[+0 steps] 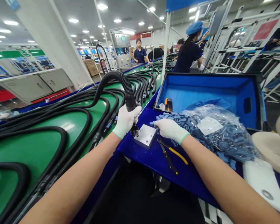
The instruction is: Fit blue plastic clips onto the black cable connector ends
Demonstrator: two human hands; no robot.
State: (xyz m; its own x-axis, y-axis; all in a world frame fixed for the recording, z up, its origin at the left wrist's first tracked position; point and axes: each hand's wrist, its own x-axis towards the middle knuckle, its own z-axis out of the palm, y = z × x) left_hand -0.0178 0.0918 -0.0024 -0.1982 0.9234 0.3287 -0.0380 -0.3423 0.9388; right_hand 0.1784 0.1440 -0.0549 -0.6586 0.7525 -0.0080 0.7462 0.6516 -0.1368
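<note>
My left hand (126, 121), in a white glove, is wrapped round a black corrugated hose (118, 77) close to its end. Below the fist the hose's end fitting (134, 130) points down beside a silver metal block (145, 137) with holes in it. My gloved right hand (170, 129) is at the near edge of a heap of small blue plastic pieces (185, 119), its fingers closed. Whatever those fingertips hold is hidden. Just below that hand lie pliers (175, 152) with black and yellow handles on the blue bench.
Many black hoses lie along the green conveyor (72, 123) at left. A clear plastic bag (214, 124) of blue pieces sits before a blue bin (205, 88). A white box (264, 183) and beige fan (272, 149) stand at right. Co-workers stand beyond.
</note>
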